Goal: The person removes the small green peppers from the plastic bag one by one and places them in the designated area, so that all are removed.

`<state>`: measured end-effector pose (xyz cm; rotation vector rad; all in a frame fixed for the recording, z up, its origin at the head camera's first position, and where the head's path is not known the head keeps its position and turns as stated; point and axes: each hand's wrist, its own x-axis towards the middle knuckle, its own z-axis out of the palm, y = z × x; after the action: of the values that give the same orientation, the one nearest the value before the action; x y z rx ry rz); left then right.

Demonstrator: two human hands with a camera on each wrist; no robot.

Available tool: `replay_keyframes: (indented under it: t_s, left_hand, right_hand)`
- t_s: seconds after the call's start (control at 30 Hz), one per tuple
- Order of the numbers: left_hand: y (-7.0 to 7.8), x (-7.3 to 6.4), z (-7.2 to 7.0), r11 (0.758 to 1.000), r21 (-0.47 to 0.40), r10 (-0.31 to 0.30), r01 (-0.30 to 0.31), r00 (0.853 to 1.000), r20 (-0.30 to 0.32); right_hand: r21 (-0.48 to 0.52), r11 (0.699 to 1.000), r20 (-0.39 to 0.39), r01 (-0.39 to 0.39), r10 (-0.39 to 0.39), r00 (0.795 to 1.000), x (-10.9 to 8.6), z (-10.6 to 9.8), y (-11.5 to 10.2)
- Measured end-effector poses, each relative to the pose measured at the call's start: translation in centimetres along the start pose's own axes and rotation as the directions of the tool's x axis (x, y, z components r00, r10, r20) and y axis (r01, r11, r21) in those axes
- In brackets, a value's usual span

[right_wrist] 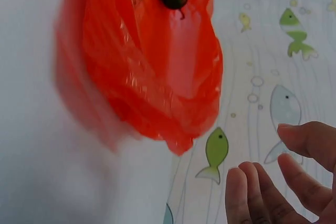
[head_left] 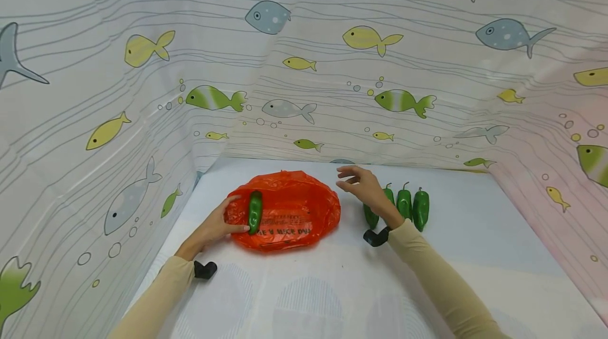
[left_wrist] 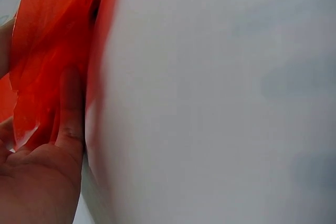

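Observation:
A red plastic bag (head_left: 285,236) with dark printing lies on the table, its mouth spread open. Inside, near the left side, is one green pepper (head_left: 255,209); its stem end (right_wrist: 176,1) shows in the right wrist view. My left hand (head_left: 216,225) grips the bag's left edge, the thumb tip close to the pepper. In the left wrist view, the fingers (left_wrist: 71,106) lie against red plastic. My right hand (head_left: 363,186) hovers right of the bag with fingers loosely bent and nothing held. Behind its wrist, more green peppers (head_left: 420,209) stand in a row, some partly hidden.
A white table (head_left: 304,286) with pale circle patterns carries everything. Fish-printed sheets (head_left: 332,75) wall in the back and both sides. Black wrist mounts (head_left: 376,237) sit on both forearms.

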<state>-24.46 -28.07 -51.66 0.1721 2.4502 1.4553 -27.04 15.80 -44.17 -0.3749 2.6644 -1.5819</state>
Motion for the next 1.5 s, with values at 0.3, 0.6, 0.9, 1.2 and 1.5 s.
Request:
replay_keyframes:
  t_s: [0.3,0.6,0.9,1.2,1.5]
  left_hand:
    - [-0.1,0.0,0.0,1.000,0.006,0.001,-0.001,1.000,0.001]
    - [0.0,-0.1,0.0,1.000,0.007,-0.004,0.004,1.000,0.000]
    - [0.5,-0.3,0.0,1.000,0.013,-0.002,0.002,1.000,-0.009]
    - [0.4,-0.2,0.2,1.000,0.003,-0.018,0.018,1.000,-0.006]
    - [0.3,-0.1,0.0,1.000,0.008,-0.015,0.015,1.000,0.007]
  right_hand:
    - [0.050,0.998,0.094,0.028,-0.032,0.995,1.0,3.1,-1.2]
    - [0.041,0.997,0.145,0.064,-0.070,0.987,1.9,5.9,-1.8]
    - [0.003,0.995,0.228,0.097,-0.095,0.969,2.7,8.7,-3.4]
    - [0.081,0.997,0.346,0.005,-0.033,0.938,4.0,10.6,-3.5]
    - [0.043,0.998,0.428,0.034,-0.049,0.902,4.7,12.6,-4.8]
